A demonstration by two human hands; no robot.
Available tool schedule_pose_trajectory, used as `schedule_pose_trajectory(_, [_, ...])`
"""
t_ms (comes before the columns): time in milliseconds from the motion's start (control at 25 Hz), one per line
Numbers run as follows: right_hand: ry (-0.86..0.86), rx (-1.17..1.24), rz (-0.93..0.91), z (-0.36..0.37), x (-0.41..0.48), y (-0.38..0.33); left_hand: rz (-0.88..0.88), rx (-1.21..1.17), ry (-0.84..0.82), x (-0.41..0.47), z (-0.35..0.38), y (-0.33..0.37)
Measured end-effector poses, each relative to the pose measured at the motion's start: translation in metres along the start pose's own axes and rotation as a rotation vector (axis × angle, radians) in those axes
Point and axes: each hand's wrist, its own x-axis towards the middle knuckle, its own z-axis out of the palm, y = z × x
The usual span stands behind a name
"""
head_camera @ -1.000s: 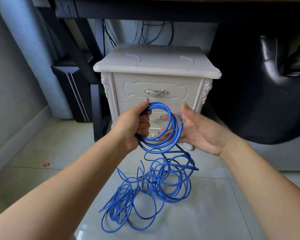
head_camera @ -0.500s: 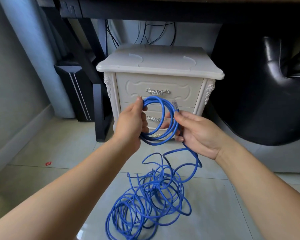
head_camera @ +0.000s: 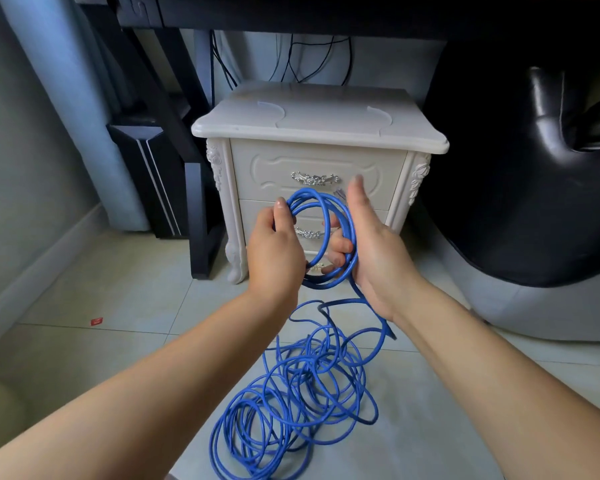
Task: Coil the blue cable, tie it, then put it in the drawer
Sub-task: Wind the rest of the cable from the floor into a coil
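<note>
A long blue cable is partly wound into a small coil [head_camera: 327, 283] held in front of a white nightstand [head_camera: 319, 119]. My left hand [head_camera: 274, 251] grips the coil's left side. My right hand [head_camera: 373, 251] holds the right side, its fingers curled through the loop and its thumb pointing up. From the coil the cable drops under my right hand to a loose tangled pile [head_camera: 303, 382] on the tiled floor. The top drawer [head_camera: 317, 164] and the drawers below it are closed, and my hands partly hide the lower ones.
A black table leg [head_camera: 201, 216] stands just left of the nightstand. A large black leather seat [head_camera: 534, 202] fills the right side. A dark desk edge runs overhead, with black wires hanging behind the nightstand. A small red scrap [head_camera: 96, 321] lies on the floor at left.
My right hand has come up against the coil's right side and curled its fingers through the loop. More cable has lifted from the floor pile, which has shifted.
</note>
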Motion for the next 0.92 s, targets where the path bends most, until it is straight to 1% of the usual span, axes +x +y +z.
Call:
schedule_pose_trajectory(80, [0.05, -0.206, -0.063, -0.004, 0.0, -0.002, -0.042, -0.11, -0.085, -0.002, -0.001, 0.005])
schedule_pose_trajectory(120, [0.082, -0.267, -0.085, -0.007, 0.0, -0.003, -0.054, -0.174, -0.146, -0.004, -0.002, 0.008])
schedule_pose_trajectory(160, [0.104, -0.27, -0.089, -0.01, 0.001, -0.004, -0.056, -0.225, -0.204, -0.005, -0.004, 0.01])
schedule_pose_trajectory(240, [0.065, -0.122, -0.042, -0.016, 0.003, -0.004, -0.068, -0.318, -0.321, -0.005, -0.008, 0.015])
schedule_pose_trajectory(320, [0.006, 0.098, 0.011, -0.023, 0.005, -0.006, -0.169, -0.412, -0.42, -0.002, -0.012, 0.016])
schedule_pose_trajectory(360, [-0.005, 0.176, 0.025, -0.025, 0.005, -0.008, -0.23, -0.415, -0.455, 0.001, -0.014, 0.014])
schedule_pose_trajectory(400, [-0.007, 0.234, 0.032, -0.028, 0.005, -0.009, -0.277, -0.368, -0.483, 0.003, -0.016, 0.01])
schedule_pose_trajectory(440, [0.001, 0.289, 0.039, -0.03, 0.006, -0.009, -0.295, -0.266, -0.525, 0.005, -0.019, 0.004])
schedule_pose_trajectory(480, [0.019, 0.34, 0.048, -0.034, 0.007, -0.01, -0.272, -0.11, -0.602, 0.005, -0.022, -0.003])
schedule_pose_trajectory(560, [0.059, 0.394, 0.06, -0.04, 0.009, -0.01, -0.146, 0.277, -0.871, -0.001, -0.026, -0.015])
schedule_pose_trajectory(600, [0.073, 0.404, 0.065, -0.042, 0.01, -0.011, -0.05, 0.479, -0.983, -0.004, -0.026, -0.022])
schedule_pose_trajectory(640, [0.084, 0.411, 0.068, -0.043, 0.01, -0.011, 0.101, 0.703, -1.001, -0.006, -0.023, -0.03])
schedule_pose_trajectory(680, [0.09, 0.42, 0.069, -0.043, 0.01, -0.011, 0.288, 0.897, -0.916, -0.006, -0.019, -0.038])
schedule_pose_trajectory(720, [0.1, 0.423, 0.065, -0.043, 0.01, -0.012, 0.421, 0.999, -0.761, -0.006, -0.015, -0.043])
schedule_pose_trajectory(760, [0.115, 0.42, 0.053, -0.041, 0.009, -0.013, 0.459, 0.981, -0.608, -0.007, -0.011, -0.045])
schedule_pose_trajectory(800, [0.143, 0.405, 0.029, -0.04, 0.009, -0.014, 0.415, 0.857, -0.501, -0.008, -0.008, -0.048])
schedule_pose_trajectory(840, [0.187, 0.377, -0.001, -0.04, 0.008, -0.015, 0.326, 0.675, -0.452, -0.009, -0.004, -0.052])
schedule_pose_trajectory(920, [0.308, 0.239, -0.048, -0.045, 0.009, -0.015, 0.17, 0.342, -0.414, -0.015, 0.003, -0.055])
